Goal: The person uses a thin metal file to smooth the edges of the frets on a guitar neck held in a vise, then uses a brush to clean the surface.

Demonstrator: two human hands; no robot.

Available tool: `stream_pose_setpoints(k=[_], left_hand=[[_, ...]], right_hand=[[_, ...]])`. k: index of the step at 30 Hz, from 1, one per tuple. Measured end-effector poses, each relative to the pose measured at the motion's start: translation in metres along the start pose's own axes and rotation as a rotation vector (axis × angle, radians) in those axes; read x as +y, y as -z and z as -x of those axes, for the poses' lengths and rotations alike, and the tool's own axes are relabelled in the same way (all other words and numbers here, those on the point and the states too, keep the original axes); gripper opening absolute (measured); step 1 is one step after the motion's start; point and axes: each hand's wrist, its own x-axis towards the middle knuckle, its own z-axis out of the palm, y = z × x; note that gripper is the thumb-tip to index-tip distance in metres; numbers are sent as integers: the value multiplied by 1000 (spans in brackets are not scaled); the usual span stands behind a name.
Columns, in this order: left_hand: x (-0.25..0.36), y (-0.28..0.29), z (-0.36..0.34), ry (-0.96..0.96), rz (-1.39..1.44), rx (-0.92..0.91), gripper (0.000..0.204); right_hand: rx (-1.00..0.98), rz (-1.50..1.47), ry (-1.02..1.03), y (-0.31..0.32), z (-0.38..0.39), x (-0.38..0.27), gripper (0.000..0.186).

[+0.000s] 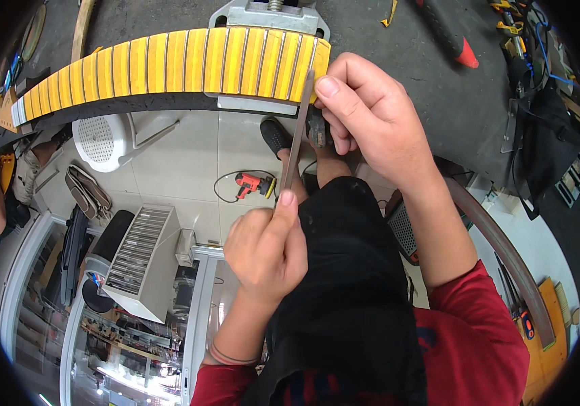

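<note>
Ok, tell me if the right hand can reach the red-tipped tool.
Probably yes: the red-tipped tool lies on the bench beyond the right hand, with nothing visible between them, though that hand is at the guitar neck now.

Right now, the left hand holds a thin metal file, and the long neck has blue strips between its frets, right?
Not quite: the head view shows the strips on the long neck are yellow, not blue. The left hand does hold the thin metal file.
</note>
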Motion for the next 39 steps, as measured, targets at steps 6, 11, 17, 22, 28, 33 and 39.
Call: stream_pose_setpoints(k=[6, 11, 17, 22, 28, 33, 39], left_hand=[[-6, -27, -87, -174, 54, 135, 54], [-2, -3, -5, -40, 64, 3, 51], [0, -27, -82, -76, 121, 84, 49], [-2, -8, -20, -79, 128, 6, 34], [3, -24, -75, -52, 182, 87, 48], [-3, -6, -25, -33, 146, 14, 46], [6, -20, -83, 2, 274, 62, 46]], right_hand=[[4, -107, -7, -4, -3, -4, 28], [-21, -67, -52, 5, -2, -5, 29], [-54, -107, -78, 5, -5, -9, 29], [-26, -58, -68, 8, -1, -7, 29], [-56, -77, -85, 6, -4, -12, 30], [-44, -41, -83, 8, -4, -9, 31], [-63, -69, -103, 8, -6, -13, 30]])
